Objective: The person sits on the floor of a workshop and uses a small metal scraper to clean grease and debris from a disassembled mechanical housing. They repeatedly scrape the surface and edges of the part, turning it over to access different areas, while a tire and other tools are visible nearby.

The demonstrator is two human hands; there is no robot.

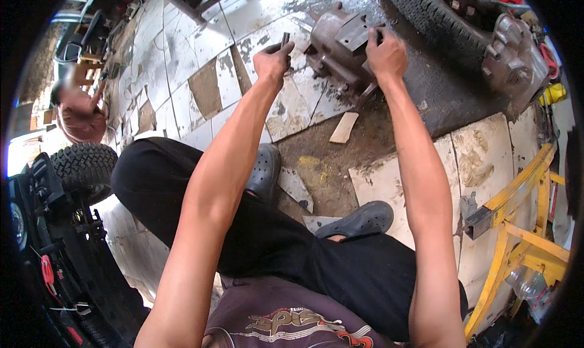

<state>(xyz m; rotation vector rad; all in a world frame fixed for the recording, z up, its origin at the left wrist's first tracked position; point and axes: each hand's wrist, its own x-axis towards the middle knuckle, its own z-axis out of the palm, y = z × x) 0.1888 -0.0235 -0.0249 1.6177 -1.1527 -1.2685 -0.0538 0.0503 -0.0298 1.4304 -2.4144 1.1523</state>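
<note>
My left hand (271, 62) is closed on a short dark metal piece (286, 42), just left of a rusty, greasy metal housing (328, 56). The housing lies on the floor with a flat plate (353, 31) on its upper side. My right hand (387, 57) is raised at the housing's right side by the plate, fingers curled; what they grip, if anything, is hard to make out.
A tire (432, 25) and another rusty casting (514, 59) stand at upper right. A yellow metal stand (514, 214) is at right, a vehicle's tire (82, 165) at left. Another person (82, 111) crouches upper left. Broken tiles (201, 56) cover the floor.
</note>
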